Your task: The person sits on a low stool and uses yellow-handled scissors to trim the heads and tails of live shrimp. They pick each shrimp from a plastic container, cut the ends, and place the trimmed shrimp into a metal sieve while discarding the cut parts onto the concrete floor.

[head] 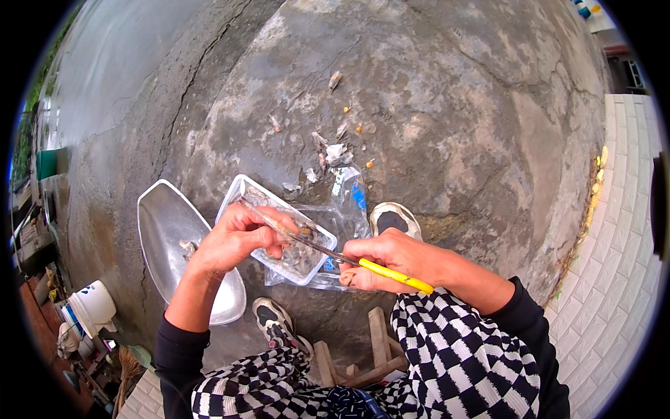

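My left hand (242,234) pinches a grey raw shrimp (269,220) above a white plastic tray (310,277). More grey shrimp (301,262) lie in that tray. My right hand (379,260) grips scissors (395,275) with yellow handles. Their metal blades point left and meet the shrimp near my left fingertips; whether they are closed on it is hard to tell. Beneath my left forearm, a long white mesh strainer basket (167,225) rests on the ground, with a small shrimp (187,248) inside.
Clear plastic bags (348,201) lie under and beside the tray. Shrimp scraps (322,141) and crumpled white plastic (337,153) are scattered on the cracked concrete (445,131). My shoes (396,219) flank the tray, and a wooden stool (378,340) stands beneath me. White buckets (93,306) stand at left.
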Demonstrator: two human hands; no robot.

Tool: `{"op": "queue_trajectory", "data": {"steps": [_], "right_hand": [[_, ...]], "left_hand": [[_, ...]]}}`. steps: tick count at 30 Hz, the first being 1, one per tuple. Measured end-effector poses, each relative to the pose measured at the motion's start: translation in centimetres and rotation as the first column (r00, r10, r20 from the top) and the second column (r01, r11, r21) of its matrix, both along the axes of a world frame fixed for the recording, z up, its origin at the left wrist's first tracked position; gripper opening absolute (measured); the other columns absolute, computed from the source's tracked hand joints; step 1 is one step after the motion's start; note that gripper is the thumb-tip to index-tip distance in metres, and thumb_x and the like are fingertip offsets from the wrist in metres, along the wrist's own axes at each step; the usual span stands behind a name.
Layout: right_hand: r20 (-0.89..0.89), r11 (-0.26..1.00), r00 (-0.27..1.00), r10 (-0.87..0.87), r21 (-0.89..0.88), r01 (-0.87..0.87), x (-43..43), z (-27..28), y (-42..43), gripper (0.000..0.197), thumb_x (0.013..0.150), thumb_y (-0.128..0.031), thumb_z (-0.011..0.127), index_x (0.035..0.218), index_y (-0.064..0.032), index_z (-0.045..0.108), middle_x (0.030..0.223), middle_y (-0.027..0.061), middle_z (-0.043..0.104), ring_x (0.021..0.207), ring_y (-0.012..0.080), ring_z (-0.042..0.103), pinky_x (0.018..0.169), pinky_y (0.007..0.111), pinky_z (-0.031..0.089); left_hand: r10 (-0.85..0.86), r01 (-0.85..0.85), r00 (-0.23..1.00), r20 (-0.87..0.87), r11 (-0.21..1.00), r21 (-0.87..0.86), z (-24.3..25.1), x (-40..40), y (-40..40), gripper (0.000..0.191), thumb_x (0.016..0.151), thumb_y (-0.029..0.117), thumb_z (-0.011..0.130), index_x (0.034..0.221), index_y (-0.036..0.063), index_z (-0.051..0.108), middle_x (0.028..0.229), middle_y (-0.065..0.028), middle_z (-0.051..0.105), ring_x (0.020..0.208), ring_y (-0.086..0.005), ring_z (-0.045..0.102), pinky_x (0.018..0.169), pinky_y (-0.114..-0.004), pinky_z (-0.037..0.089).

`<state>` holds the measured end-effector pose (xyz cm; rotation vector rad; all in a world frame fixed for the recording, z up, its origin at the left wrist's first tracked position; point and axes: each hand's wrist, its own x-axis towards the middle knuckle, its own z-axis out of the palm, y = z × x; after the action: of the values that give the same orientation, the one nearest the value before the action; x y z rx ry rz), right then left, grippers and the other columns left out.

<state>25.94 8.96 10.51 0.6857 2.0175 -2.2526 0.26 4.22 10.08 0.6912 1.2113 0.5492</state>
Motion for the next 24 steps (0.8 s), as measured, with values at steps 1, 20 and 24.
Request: {"op": "queue_trajectory", "data": {"steps": [1,20,24], "right_hand": [[-0.013,1.000,1.000,-0.009,-0.001,0.009,-0.04,-0.17,-0.13,0.029,0.085,-0.029,0.056,0.086,-0.0003,0.053,0.067,0.0055,0.059,0.057,0.0104,0.054,0.050,0.026,0.041],[-0.076,0.991,0.988,-0.132,0.022,0.134,0.05,-0.91,-0.81,0.027,0.085,-0.026,0.057,0.082,-0.0002,0.051,0.061,0.0122,0.050,0.048,0.0224,0.044,0.046,0.034,0.036],[-0.079,0.990,0.988,-0.135,0.021,0.137,0.23,-1.13,-0.92,0.029,0.086,-0.028,0.056,0.081,-0.0001,0.051,0.061,0.0122,0.050,0.048,0.0224,0.044,0.046,0.034,0.036]], "left_hand": [[0.003,-0.003,1.000,-0.001,1.000,-0.004,0.07,-0.01,-0.01,0.022,0.067,0.004,0.054,0.084,-0.0038,0.065,0.077,-0.0086,0.063,0.062,-0.0139,0.060,0.061,-0.025,0.049],[0.014,-0.014,1.000,0.017,1.000,-0.008,-0.04,0.32,0.07,0.019,0.069,0.008,0.061,0.084,-0.0029,0.065,0.071,-0.0079,0.062,0.061,-0.0140,0.059,0.060,-0.025,0.048],[0.025,-0.025,0.999,0.026,1.000,-0.011,-0.23,0.40,-0.02,0.018,0.070,0.008,0.062,0.083,-0.0028,0.065,0.071,-0.0076,0.061,0.061,-0.0139,0.059,0.060,-0.025,0.048]]}}
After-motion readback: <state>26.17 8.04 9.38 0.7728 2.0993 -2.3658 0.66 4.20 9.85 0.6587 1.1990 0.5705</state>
